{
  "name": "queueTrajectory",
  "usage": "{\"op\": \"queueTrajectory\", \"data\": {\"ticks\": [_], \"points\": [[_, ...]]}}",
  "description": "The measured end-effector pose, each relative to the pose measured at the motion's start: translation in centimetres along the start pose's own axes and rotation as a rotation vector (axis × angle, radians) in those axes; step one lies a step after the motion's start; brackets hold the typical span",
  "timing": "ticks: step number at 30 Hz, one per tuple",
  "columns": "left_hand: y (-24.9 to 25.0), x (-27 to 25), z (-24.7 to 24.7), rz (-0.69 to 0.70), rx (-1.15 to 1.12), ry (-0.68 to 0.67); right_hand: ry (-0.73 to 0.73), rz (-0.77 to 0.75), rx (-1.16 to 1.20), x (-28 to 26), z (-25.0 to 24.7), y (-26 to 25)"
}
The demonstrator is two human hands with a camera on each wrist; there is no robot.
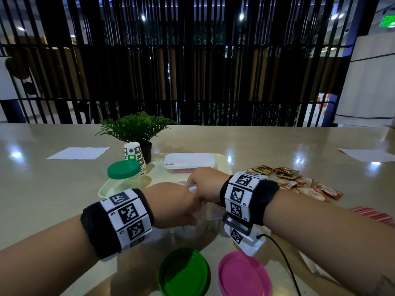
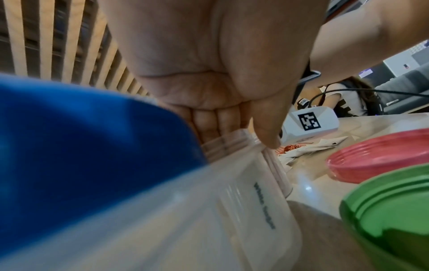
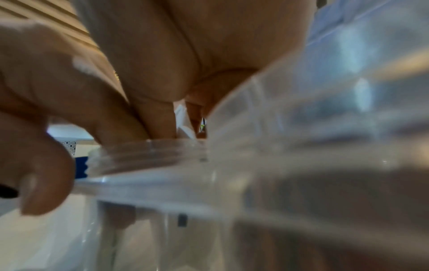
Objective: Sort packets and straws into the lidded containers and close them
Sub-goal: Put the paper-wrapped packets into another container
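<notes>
Two hands meet over clear jars at the table's centre; entries run largest to smallest.

1. Table (image 1: 53, 189): glossy beige surface carrying every item below.
2. Tray (image 1: 222, 161): pale, at 12 o'clock from your hands, holding a flat white-lidded box (image 1: 189, 160) and a green-capped jar (image 1: 124, 169) at its 9 o'clock corner.
3. Packets (image 1: 299, 183): loose red, white and brown heap at 2 o'clock, lying on the table, not in any container.
4. Clear jar (image 2: 243, 210): labelled, directly beneath your left hand.
5. Green lid (image 1: 183, 272) and pink lid (image 1: 243, 276): both off their jars, side by side at 6 o'clock.
6. Potted plant (image 1: 136, 127) and paper cups (image 1: 133, 152): at 11 o'clock.
7. Your left hand (image 1: 173, 204): fingers curled toward the palm over the jar mouth; a grip cannot be told.
8. Your right hand (image 1: 205, 180): fingertips pinch a small white item at a jar rim; which item is unclear.
</notes>
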State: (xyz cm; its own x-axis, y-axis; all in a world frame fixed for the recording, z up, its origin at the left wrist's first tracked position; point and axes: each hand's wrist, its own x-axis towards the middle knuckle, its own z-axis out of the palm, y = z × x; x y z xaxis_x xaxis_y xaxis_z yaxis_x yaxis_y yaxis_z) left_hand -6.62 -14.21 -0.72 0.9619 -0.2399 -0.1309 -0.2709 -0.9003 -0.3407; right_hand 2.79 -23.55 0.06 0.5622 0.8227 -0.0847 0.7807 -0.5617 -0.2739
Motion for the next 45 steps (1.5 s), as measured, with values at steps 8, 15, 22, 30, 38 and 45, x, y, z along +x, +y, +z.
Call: {"op": "queueTrajectory", "data": {"ticks": [8, 15, 22, 30, 38, 45], "points": [[-3.8, -1.7, -1.5, -0.159, -0.324, 0.315, 0.013, -0.034, -0.023, -0.1, 0.4, -0.1], [-4.0, -0.3, -0.7, -0.214, -0.261, 0.055, -0.010, -0.052, 0.020, -0.4, -0.6, 0.4], [-2.9, 1.1, -0.8, -0.133, -0.202, -0.024, 0.030, -0.066, -0.045, -0.7, -0.5, 0.8], [-2.5, 1.2, -1.0, -0.057, -0.239, -0.101, -0.025, -0.041, -0.072, -1.0, -0.6, 1.2], [-2.8, 1.2, -0.6, -0.035, -0.311, -0.049, -0.068, -0.019, -0.088, -1.7, -1.8, 1.8], [-2.0, 1.8, 0.2, -0.081, -0.313, -0.246, -0.062, 0.069, 0.007, -4.2, -3.7, 5.1]]}}
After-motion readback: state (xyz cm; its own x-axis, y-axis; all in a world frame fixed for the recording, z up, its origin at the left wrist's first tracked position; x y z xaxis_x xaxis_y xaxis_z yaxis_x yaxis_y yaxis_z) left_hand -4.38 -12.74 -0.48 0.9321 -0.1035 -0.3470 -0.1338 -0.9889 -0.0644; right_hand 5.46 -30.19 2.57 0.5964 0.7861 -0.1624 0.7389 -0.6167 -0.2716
